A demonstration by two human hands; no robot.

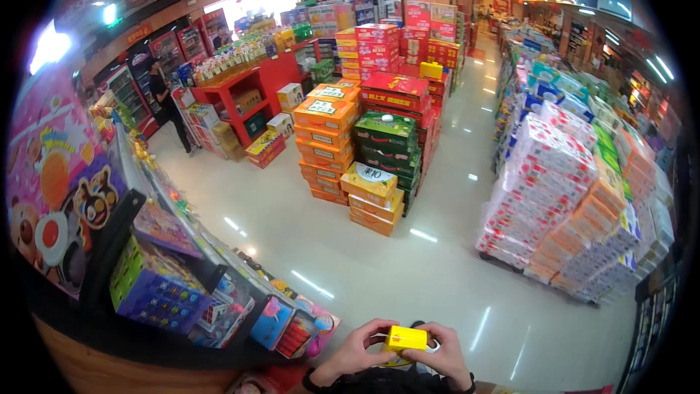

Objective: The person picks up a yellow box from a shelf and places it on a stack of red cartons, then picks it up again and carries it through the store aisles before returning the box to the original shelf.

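Low in the head view, both hands are close together around a small yellow box (407,338) with a little red print on its side. My left hand (359,346) grips its left end, thumb below and fingers curled over the far side. The other end is held by my right hand (446,354) in the same manner. Dark bands circle both wrists. What lies under the box is mostly hidden.
Stacked orange cartons (326,117) and green cartons (385,131) stand ahead on the shiny floor (364,263). Wrapped tissue packs (543,175) rise at right. A toy shelf (164,285) curves along the left. A person in dark clothes (164,99) stands farther back, near red shelving (240,95).
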